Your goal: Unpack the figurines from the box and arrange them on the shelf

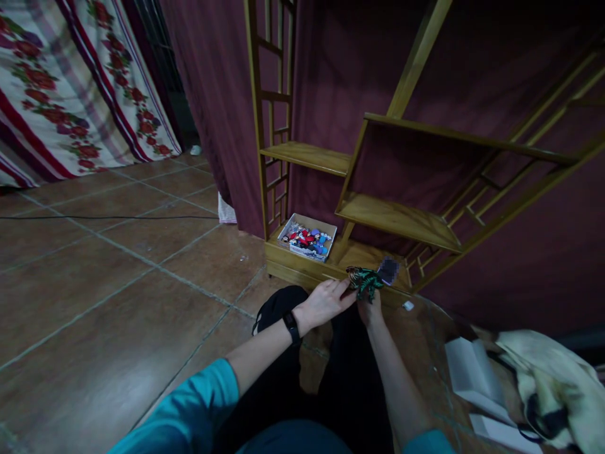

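Green-and-black object (366,281) sits between the two hands, at the front edge of the bottom shelf (358,253), right of that edge's middle. The right hand (372,310) closes around its lower part from below, fingers mostly hidden. The left hand (328,301) touches its left side with bent fingers; whether they pinch it, I cannot tell. A box (309,254) of colourful pieces (307,239) stands near the shelf's left end.
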A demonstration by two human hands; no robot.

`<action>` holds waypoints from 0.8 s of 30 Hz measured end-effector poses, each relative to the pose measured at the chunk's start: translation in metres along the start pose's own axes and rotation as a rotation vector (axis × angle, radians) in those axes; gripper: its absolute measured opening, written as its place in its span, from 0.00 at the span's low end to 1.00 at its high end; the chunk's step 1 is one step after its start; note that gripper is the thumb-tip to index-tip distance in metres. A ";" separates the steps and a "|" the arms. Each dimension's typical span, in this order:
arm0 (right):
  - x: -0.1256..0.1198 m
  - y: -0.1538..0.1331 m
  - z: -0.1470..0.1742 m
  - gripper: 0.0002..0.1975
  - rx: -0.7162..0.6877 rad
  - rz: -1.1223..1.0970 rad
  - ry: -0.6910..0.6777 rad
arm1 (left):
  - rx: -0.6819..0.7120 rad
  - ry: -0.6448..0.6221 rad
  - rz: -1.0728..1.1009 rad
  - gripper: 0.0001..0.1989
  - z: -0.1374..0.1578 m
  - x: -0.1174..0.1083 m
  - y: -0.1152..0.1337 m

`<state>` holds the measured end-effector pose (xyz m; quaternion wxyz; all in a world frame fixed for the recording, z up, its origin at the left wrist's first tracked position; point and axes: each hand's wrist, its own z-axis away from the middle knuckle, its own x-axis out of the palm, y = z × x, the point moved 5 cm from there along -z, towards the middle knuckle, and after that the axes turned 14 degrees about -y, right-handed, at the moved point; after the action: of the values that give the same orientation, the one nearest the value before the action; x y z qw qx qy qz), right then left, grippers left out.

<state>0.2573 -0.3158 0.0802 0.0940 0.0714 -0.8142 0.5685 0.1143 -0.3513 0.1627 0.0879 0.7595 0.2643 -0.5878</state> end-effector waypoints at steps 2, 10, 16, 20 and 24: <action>-0.002 -0.011 0.001 0.14 -0.019 0.056 0.019 | 0.030 0.035 0.024 0.15 -0.003 -0.003 -0.001; -0.009 -0.042 -0.009 0.15 -0.051 0.164 0.067 | -0.084 0.199 0.471 0.13 -0.018 -0.007 -0.019; -0.028 -0.043 -0.018 0.17 0.009 0.355 0.169 | -0.420 0.343 1.080 0.17 -0.037 0.015 -0.045; -0.031 -0.058 -0.020 0.17 -0.026 0.522 0.195 | -0.550 0.382 1.426 0.16 -0.052 0.025 -0.054; -0.024 -0.088 -0.022 0.17 -0.078 0.657 0.174 | -0.610 0.383 1.744 0.20 -0.066 0.024 -0.060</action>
<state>0.3020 -0.3250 0.1623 -0.0221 -0.2473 -0.8038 0.5407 0.1438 -0.2645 0.1696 0.6467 0.7173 -0.2448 -0.0855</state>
